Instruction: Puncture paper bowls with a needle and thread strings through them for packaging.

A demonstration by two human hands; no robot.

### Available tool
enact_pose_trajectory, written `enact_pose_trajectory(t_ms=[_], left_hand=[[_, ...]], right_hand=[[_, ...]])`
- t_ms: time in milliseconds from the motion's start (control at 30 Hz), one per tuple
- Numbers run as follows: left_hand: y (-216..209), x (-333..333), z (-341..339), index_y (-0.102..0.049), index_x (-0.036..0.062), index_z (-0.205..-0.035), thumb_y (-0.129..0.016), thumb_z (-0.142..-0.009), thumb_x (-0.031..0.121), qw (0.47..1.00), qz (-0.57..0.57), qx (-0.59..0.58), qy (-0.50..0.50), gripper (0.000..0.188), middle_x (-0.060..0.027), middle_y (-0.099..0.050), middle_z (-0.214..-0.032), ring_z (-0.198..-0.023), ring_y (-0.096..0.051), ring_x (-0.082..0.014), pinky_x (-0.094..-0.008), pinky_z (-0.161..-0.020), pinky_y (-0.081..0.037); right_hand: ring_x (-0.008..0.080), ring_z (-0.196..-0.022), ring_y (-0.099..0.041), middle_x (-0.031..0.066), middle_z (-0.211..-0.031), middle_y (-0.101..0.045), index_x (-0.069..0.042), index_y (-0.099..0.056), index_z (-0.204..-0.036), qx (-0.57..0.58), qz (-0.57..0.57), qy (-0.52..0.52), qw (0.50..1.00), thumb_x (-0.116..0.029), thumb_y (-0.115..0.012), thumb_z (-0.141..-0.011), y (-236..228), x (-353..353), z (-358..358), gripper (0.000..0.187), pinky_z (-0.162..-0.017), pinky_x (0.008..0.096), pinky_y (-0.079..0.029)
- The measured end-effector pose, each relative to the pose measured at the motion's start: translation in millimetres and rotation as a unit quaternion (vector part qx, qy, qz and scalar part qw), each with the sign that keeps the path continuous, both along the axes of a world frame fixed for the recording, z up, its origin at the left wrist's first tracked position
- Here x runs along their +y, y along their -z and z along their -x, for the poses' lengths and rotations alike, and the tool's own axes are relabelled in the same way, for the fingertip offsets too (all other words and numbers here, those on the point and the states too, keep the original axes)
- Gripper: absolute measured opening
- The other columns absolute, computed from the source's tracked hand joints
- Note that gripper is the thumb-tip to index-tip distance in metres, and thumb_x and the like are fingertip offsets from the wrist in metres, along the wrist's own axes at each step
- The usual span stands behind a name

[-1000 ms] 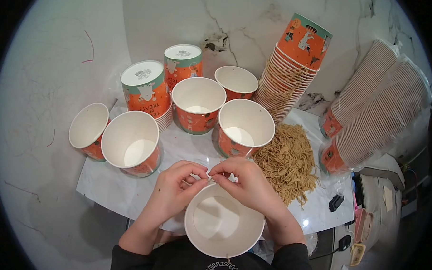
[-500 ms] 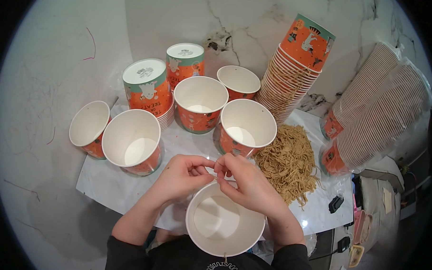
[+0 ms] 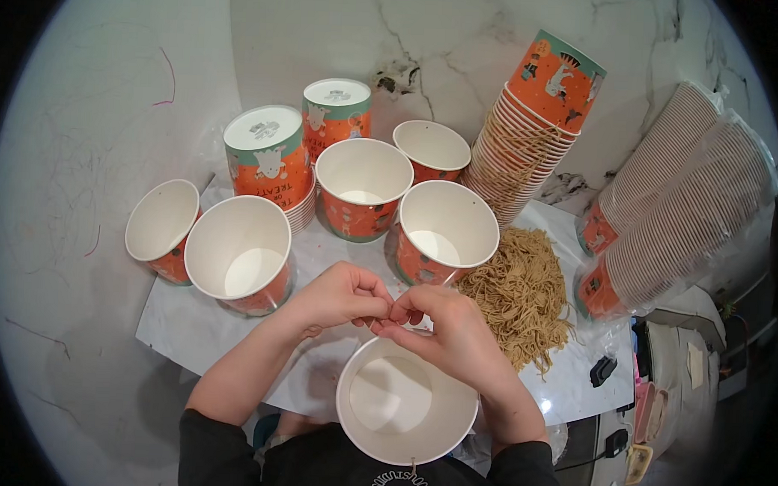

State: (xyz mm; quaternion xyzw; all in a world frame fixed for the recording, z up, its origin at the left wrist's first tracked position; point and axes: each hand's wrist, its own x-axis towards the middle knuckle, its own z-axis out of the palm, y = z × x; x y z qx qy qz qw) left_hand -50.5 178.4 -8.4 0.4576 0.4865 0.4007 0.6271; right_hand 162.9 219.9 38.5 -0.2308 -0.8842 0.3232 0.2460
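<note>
A white-lined paper bucket (image 3: pixel 439 416) sits right in front of my body, its mouth facing up. Over its far rim my left hand (image 3: pixel 340 297) and my right hand (image 3: pixel 446 326) meet, fingertips pinched together. Between them shows a small bit of tan cord (image 3: pixel 371 325); most of it is hidden by the fingers. Another short cord end (image 3: pixel 413 467) hangs outside the near rim. To the right of my right hand lies a tangled heap of tan cords (image 3: pixel 520 295).
Several orange printed buckets (image 3: pixel 263 294) stand across the table (image 3: pixel 206 339), some upside down. A tall leaning bucket stack (image 3: pixel 530 141) with cords draped on it rises behind the heap. Plastic-wrapped stacks (image 3: pixel 690 211) lean at the right, near a small black object (image 3: pixel 603 371).
My left hand has shifted slightly up and its elbow has swung outward to the left. My right hand has lowered a little, and the fingertips still meet.
</note>
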Motion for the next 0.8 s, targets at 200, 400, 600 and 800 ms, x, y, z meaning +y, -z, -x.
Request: enact_pose_trajectory(t_ms=[200,400,600,800], left_hand=[[-1.4,-0.2,-1.1,-0.073,-0.0003,-0.091,-0.07,-0.089,0.009,1.0,0.015,-0.002,0.001,0.01,-0.0087,-0.077,-0.09,-0.076,-0.067,-0.0075,-0.0209,-0.064,-0.049],[-6.7,-3.3,1.1,-0.073,0.0008,-0.093,-0.07,-0.09,0.01,1.0,0.018,0.012,0.007,0.01,-0.0068,-0.076,-0.088,-0.077,-0.069,-0.0084,-0.0204,-0.065,-0.05],[-10.0,-5.6,3.2,-0.072,0.0039,-0.096,-0.069,-0.092,0.013,0.999,0.046,0.018,0.008,0.011,-0.004,-0.076,-0.091,-0.079,-0.071,-0.0087,-0.0193,-0.066,-0.05],[-8.3,-8.0,7.6,-0.07,0.0058,-0.098,-0.068,-0.093,0.016,0.999,0.048,0.014,0.021,0.012,-0.0018,-0.074,-0.094,-0.081,-0.072,-0.0082,-0.0204,-0.066,-0.05]], right_hand=[[0.0333,-0.076,-0.069,0.013,-0.08,-0.068,-0.001,-0.067,-0.083,-0.037,-0.062,0.033,0.997,-0.021,-0.082,-0.08,4.3,-4.3,2.4,0.026,-0.066,0.0443,-0.053],[0.0332,-0.075,-0.069,0.0137,-0.079,-0.068,0.0,-0.066,-0.083,-0.015,-0.053,0.038,0.998,-0.017,-0.08,-0.08,12.4,-3.5,3.4,0.022,-0.066,0.0438,-0.053],[0.0312,-0.073,-0.069,0.0145,-0.079,-0.067,-0.001,-0.068,-0.086,0.004,-0.007,0.02,1.0,-0.011,-0.077,-0.081,11.9,-1.2,5.6,0.014,-0.066,0.0409,-0.054],[0.0292,-0.073,-0.07,0.0141,-0.079,-0.066,0.0,-0.07,-0.09,0.013,0.036,-0.006,0.999,-0.008,-0.075,-0.081,10.6,2.3,2.7,0.014,-0.067,0.0385,-0.055]])
